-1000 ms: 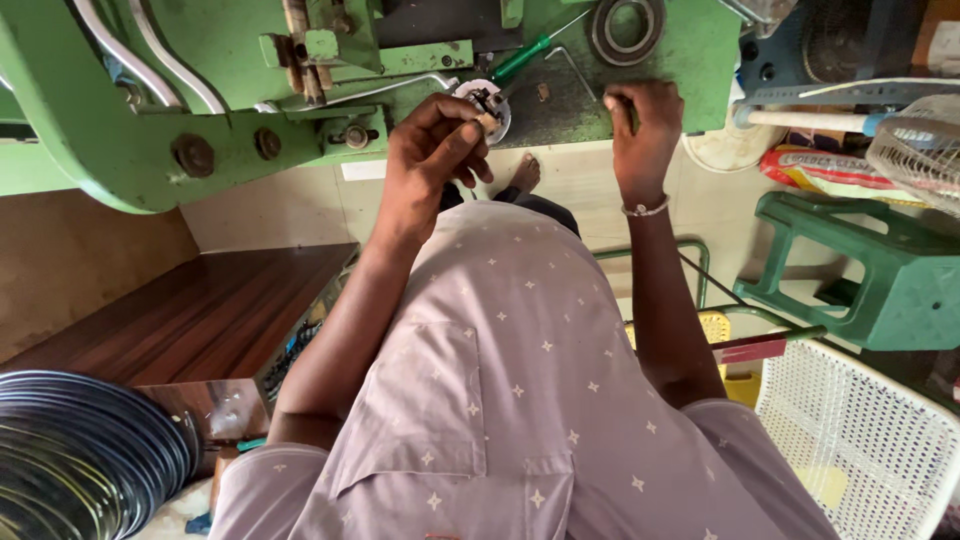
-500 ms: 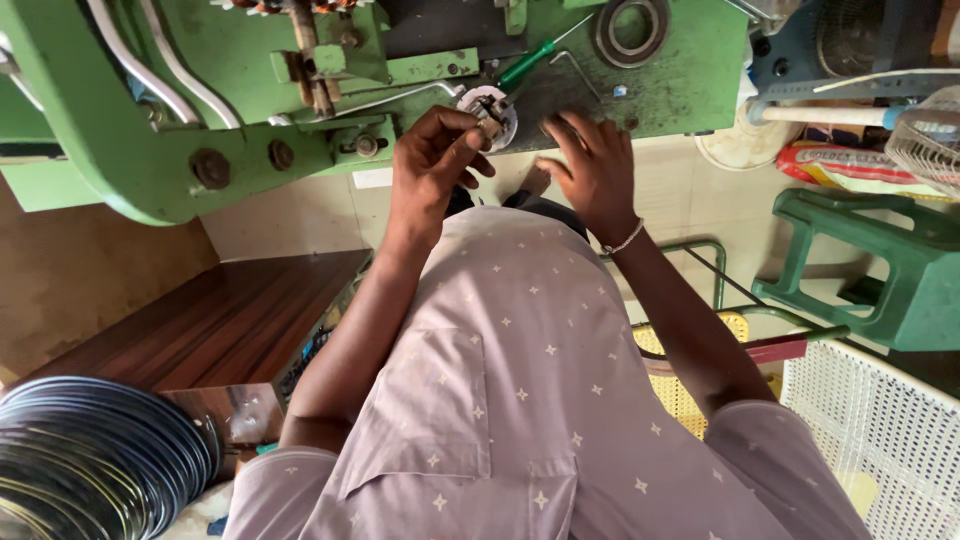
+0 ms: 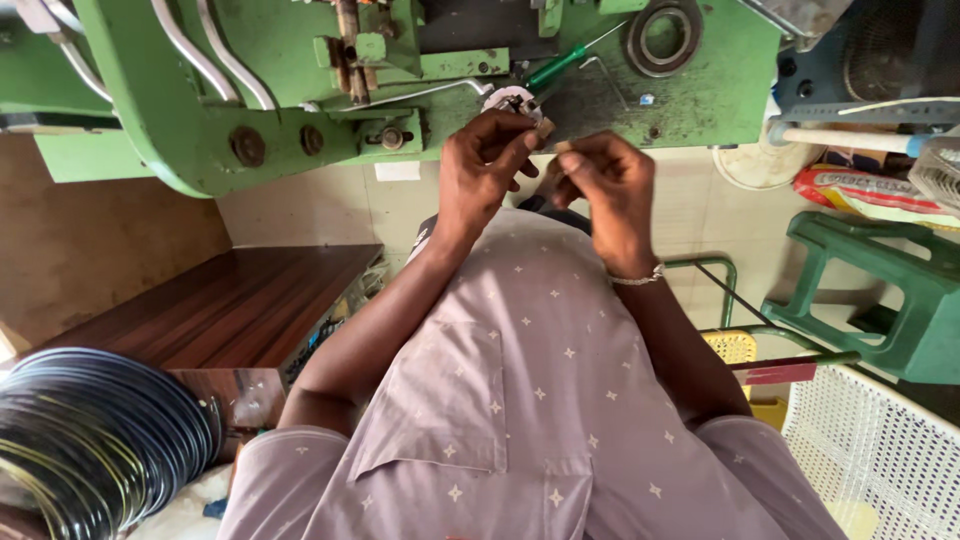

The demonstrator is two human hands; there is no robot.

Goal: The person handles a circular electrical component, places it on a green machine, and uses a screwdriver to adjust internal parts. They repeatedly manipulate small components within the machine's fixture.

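Note:
My left hand (image 3: 480,165) is shut on a small white round part (image 3: 510,100) with a dark centre, held against the green machine bed (image 3: 700,90). My right hand (image 3: 605,185), with a thin bracelet at the wrist, is close beside it, its fingertips pinched together next to the left fingers. What lies between those fingertips is too small to tell. A green-handled screwdriver (image 3: 555,68) lies on the machine just above both hands. My pale dotted shirt (image 3: 520,400) fills the lower middle.
A black ring (image 3: 660,35) lies on the machine at upper right. A coil of dark wire (image 3: 90,440) sits at lower left beside a brown wooden top (image 3: 220,310). At right are a green plastic stool (image 3: 880,290) and a white mesh basket (image 3: 880,460).
My right hand left the machine bed at the right and came over to my left hand. Its fingers went from spread to pinched. The left hand kept its hold on the white part.

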